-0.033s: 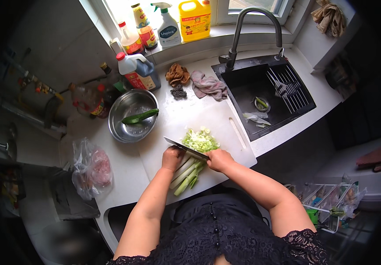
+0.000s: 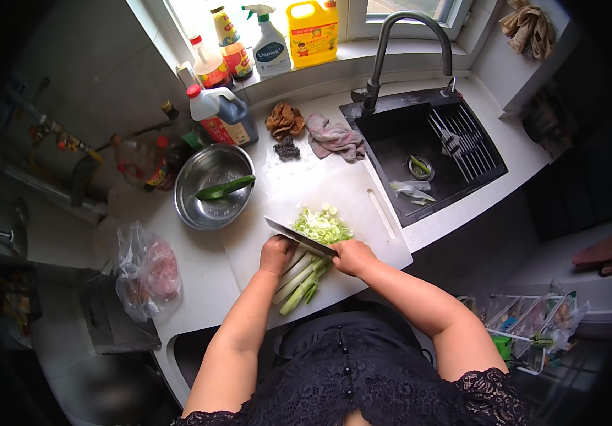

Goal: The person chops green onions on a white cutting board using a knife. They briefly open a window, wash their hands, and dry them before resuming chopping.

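My right hand (image 2: 353,258) is closed round the handle of a kitchen knife (image 2: 299,236), whose blade slants up to the left across a bunch of green onions (image 2: 295,278). Fingers curled, my left hand (image 2: 277,254) presses on the uncut stalks just behind the blade; its fingertips are partly hidden. Beyond the knife lies a heap of chopped green onion (image 2: 322,224). All of this rests on a white cutting board (image 2: 249,248).
Left of the board stands a steel bowl (image 2: 191,213) holding a green cucumber (image 2: 225,187). A plastic bag with pink meat (image 2: 161,273) lies farther left. Behind are a cloth (image 2: 334,136), a dark scrubber (image 2: 287,148) and bottles (image 2: 224,113). The black sink (image 2: 384,153) is at the right.
The knife's tip has shifted very slightly up and to the right. Both hands stay in nearly the same place.
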### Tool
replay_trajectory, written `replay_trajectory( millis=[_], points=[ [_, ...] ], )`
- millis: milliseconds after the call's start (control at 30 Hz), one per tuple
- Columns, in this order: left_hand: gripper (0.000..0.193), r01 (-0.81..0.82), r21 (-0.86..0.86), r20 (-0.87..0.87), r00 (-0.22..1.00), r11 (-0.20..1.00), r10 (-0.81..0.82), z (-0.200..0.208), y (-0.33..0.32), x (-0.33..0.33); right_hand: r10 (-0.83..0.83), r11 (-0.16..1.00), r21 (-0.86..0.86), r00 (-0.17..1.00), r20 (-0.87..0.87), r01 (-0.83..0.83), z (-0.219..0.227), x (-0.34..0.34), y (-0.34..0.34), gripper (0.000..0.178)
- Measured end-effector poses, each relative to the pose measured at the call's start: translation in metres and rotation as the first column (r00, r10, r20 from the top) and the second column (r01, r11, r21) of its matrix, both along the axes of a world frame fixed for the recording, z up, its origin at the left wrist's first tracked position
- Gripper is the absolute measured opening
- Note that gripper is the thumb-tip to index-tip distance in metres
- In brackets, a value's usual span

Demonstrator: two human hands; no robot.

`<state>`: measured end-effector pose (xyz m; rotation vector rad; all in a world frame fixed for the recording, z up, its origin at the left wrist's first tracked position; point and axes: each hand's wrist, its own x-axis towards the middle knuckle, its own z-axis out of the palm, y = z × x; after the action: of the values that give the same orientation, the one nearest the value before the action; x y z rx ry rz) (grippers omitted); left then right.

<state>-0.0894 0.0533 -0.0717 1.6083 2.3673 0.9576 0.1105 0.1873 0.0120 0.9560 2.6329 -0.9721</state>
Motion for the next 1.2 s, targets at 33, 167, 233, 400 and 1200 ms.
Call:
replay_trajectory(
  millis=[33,167,233,400,1200],
  points=[
    [0.006,-0.007,-0.013,-0.002,1.000,1.000,0.007,-0.001,-0.001,0.000,-0.002,1.000,-0.010,1.000,-0.021,0.002,0.000,0.001,0.002,0.032],
    [0.006,-0.032,0.050,-0.007,0.999,0.998,0.032,0.001,0.000,0.002,0.021,0.999,-0.046,0.999,0.039,-0.019,0.013,0.006,0.003,0.029],
    [0.006,-0.036,-0.009,0.009,0.999,0.999,0.036,0.002,0.000,0.001,0.023,0.998,-0.055,0.998,0.051,-0.020,0.017,0.007,0.004,0.028],
    [0.006,-0.045,0.007,0.027,0.999,0.999,0.045,0.001,0.000,0.002,0.052,0.998,-0.042,0.994,0.092,-0.048,0.022,0.008,0.009,0.027],
    [0.006,-0.068,-0.012,0.033,0.997,0.998,0.068,0.003,0.001,0.003,0.043,0.996,-0.078,0.998,0.048,-0.040,0.002,0.007,0.008,0.027]
  ],
)
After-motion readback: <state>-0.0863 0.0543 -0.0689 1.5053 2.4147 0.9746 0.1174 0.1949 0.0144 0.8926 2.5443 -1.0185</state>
